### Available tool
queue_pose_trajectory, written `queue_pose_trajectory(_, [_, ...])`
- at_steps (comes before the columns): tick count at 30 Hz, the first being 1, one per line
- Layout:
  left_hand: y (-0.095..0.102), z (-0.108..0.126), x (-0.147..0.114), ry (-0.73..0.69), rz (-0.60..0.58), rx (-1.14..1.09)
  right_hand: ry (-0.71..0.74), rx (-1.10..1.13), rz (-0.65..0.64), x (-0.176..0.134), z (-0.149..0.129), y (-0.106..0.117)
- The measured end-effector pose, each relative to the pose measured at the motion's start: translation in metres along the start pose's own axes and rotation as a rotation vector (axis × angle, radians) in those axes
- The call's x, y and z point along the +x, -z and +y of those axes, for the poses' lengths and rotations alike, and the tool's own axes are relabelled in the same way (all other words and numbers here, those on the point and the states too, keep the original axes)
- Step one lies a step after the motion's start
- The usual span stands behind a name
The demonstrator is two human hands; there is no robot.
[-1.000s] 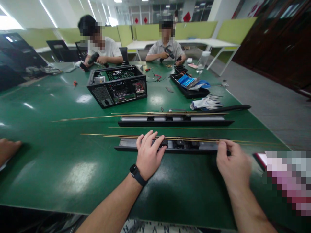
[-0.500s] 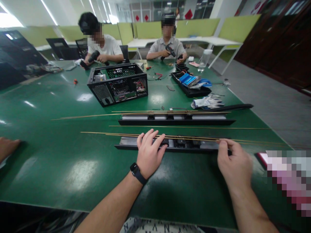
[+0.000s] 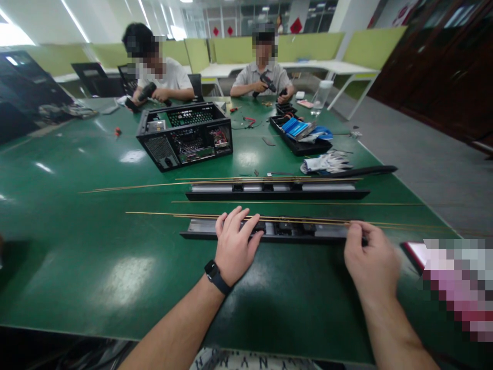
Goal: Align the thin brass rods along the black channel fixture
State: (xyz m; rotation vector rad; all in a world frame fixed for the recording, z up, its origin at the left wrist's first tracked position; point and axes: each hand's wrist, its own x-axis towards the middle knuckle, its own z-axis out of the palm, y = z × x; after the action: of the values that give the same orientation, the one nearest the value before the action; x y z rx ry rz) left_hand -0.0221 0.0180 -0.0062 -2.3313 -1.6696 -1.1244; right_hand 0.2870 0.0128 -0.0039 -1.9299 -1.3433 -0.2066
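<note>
Holding left hand [image 3: 235, 244] spread over thin rods [image 3: 292, 220] along near channel [image 3: 202, 226]; pinching them near right end with right hand [image 3: 372, 257]. Looks partway: black blocks [image 3: 285, 227] inside, more rods [image 3: 277, 180] along far channel [image 3: 277, 195]; loose rod [image 3: 269, 202] between. Can't tell fastening.

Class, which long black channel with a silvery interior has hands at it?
The nearer long black, silvery-lined channel: the person's left hand lies over it and the right hand is at its right end. No hand touches the farther channel.
</note>
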Motion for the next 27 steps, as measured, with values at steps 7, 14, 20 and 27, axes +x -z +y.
queue_pose_trajectory(7, [-0.0005,0.0002,0.0,0.0,0.007,-0.007,0.009,0.03,-0.016,-0.0011,-0.0005,-0.0007])
queue_pose_trajectory(14, [-0.0006,0.0001,0.0,-0.007,0.01,-0.007,-0.024,-0.017,-0.002,-0.0002,0.0009,-0.0009])
queue_pose_trajectory(20, [-0.0008,-0.0004,0.0,-0.009,0.017,-0.009,0.002,0.025,-0.007,-0.001,0.0009,-0.0021])
queue_pose_trajectory(27, [-0.0016,-0.0009,-0.0006,-0.007,0.01,-0.003,-0.025,-0.019,0.006,0.0003,0.004,-0.0022])
